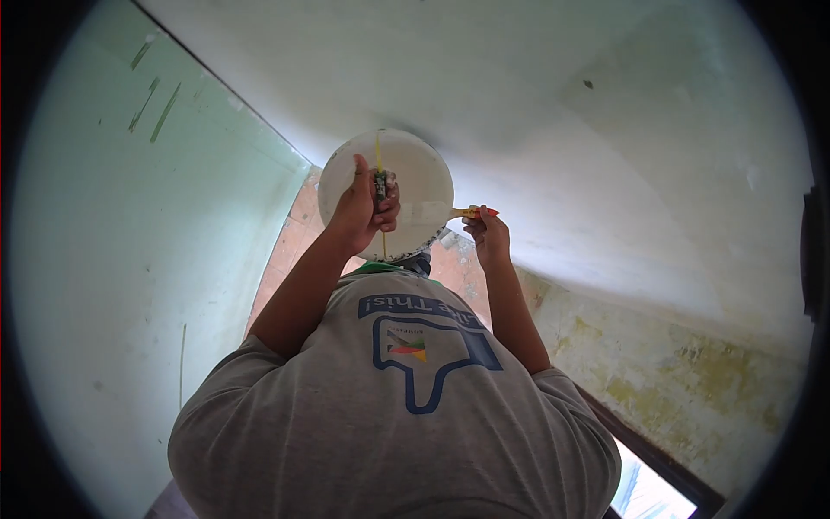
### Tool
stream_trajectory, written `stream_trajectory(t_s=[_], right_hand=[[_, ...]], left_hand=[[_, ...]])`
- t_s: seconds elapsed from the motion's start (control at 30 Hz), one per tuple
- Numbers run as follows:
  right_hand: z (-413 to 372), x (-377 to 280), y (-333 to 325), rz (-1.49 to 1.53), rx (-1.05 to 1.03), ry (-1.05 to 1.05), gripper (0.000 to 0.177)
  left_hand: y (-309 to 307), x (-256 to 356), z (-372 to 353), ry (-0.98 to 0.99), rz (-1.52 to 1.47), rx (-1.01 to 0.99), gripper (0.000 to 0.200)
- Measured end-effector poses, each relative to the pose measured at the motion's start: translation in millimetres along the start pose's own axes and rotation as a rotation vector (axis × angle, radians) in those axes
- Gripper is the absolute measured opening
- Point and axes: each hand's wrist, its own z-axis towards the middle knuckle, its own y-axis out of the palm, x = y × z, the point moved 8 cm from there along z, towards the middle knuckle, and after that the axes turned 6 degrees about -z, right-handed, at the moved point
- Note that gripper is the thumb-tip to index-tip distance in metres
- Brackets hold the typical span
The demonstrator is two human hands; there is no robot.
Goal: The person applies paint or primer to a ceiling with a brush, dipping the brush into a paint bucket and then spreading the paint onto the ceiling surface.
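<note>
A round white bucket point(424, 164) hangs in front of me, with dark specks along its near rim. Its yellow wire handle runs across the opening, and my left hand point(367, 206) is closed round the dark grip point(380, 184) at the middle, thumb stretched along it. Pale, whitish paint point(424, 227) shows inside. At the right rim, my right hand point(488, 232) pinches a paintbrush point(472, 213) by its yellow and red handle. The brush points left, its head right at the bucket's edge.
A pale green wall point(130, 233) with dark scratches rises on the left. To the right is a whitish wall point(622, 173), with a stained, peeling stretch point(674, 372) lower down. Reddish floor point(294, 225) shows behind the bucket. A dark-framed bright opening point(653, 484) is at lower right.
</note>
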Motion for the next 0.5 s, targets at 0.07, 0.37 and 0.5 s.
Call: stream_trajectory(t_s=[0.07,0.37,0.5], right_hand=[[-2,13,-7,0.148,0.025,0.037,0.032],[-25,32,2,0.375,0.069,0.026,0.034],[-36,16,-6,0.109,0.194,-0.109,0.035]], left_hand=[[3,2,4,0.015,0.061,-0.019,0.074],[16,15,10,0.005,0.091,0.116,0.067],[20,13,17,-0.103,0.069,0.117,0.059]])
